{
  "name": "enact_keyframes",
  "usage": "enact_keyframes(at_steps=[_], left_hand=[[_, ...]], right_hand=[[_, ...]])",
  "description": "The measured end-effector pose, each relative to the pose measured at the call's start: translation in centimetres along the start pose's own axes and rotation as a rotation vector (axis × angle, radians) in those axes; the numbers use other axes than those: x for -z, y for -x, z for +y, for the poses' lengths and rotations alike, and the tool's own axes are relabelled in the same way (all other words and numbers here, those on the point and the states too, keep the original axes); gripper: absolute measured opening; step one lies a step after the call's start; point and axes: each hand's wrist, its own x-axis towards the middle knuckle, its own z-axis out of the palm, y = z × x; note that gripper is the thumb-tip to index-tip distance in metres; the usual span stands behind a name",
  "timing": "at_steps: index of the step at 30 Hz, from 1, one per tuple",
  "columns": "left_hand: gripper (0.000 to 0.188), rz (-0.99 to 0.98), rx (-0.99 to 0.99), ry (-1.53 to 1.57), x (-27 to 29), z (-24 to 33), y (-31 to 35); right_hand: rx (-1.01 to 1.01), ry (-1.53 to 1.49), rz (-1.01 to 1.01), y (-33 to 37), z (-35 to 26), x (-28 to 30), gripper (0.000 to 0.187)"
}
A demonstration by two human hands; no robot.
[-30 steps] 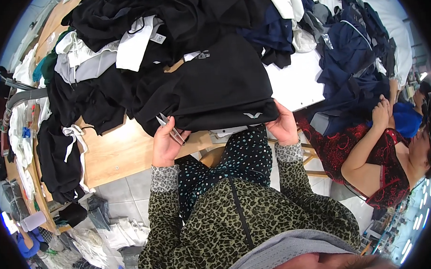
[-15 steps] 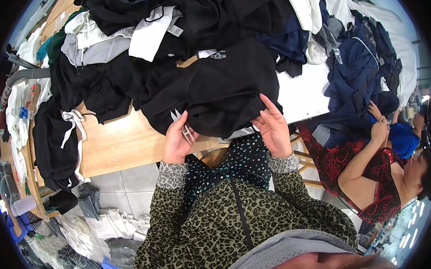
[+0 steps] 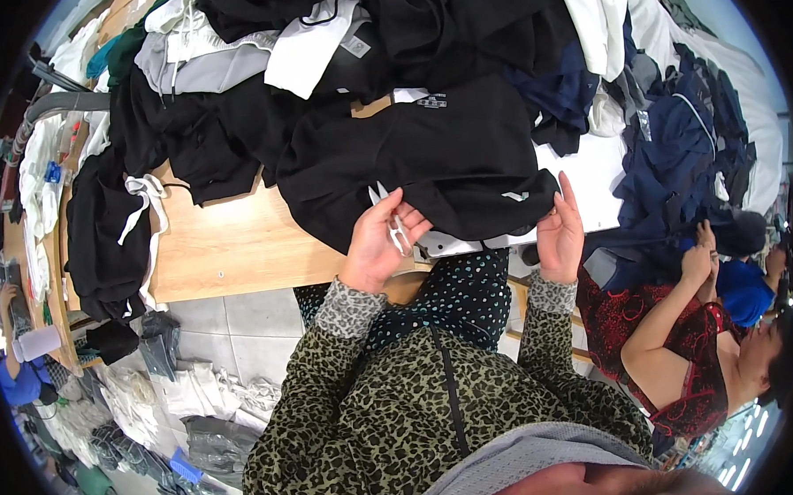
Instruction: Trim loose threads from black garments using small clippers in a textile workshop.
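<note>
In the palm of my left hand [image 3: 380,244] lies a pair of metal thread snips [image 3: 399,233], the blades pointing away from me. The fingers of that hand curl around the snips, beside the near edge of a black garment [image 3: 428,149]. This garment is spread over the table, with a small pale label [image 3: 515,195] showing near its right end. My right hand [image 3: 559,240] is at that right end, thumb and fingers pinching the cloth's edge, the index finger stretched out.
Heaped black clothes [image 3: 457,24] cover the far side of the wooden table [image 3: 211,256]. White and grey shorts [image 3: 203,61] lie at the far left. Navy garments [image 3: 676,156] pile up at the right, near a co-worker in red and black [image 3: 658,351]. Bagged clothes [image 3: 219,445] lie on the floor.
Both hands have moved right in the picture. The black garment's near right edge is turned so that a small pale label now shows. The snips remain in my left hand.
</note>
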Motion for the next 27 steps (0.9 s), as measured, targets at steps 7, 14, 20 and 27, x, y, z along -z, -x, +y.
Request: enact_keyframes(at_steps=[7, 14, 20, 27], left_hand=[[0.022, -0.046, 0.060, -0.014, 0.6, 0.0, -0.5], [0.023, -0.125, 0.080, 0.014, 0.5, -0.6, -0.2], [0.020, 0.160, 0.014, -0.075, -2.1, -0.5, 0.9], [0.023, 0.144, -0.156, 0.168, 0.8, 1.2, 0.9]], right_hand=[[0.394, 0.759, 0.327, 3.4, 2.2, -2.5, 0.034], [0.641, 1.324, -0.291, 4.7, 6.2, -8.0, 0.033], [0.836, 1.421, -0.229, 4.2, 7.7, -7.7, 0.019], [0.782, 1.318, -0.011, 3.3, 6.2, -6.9, 0.007]])
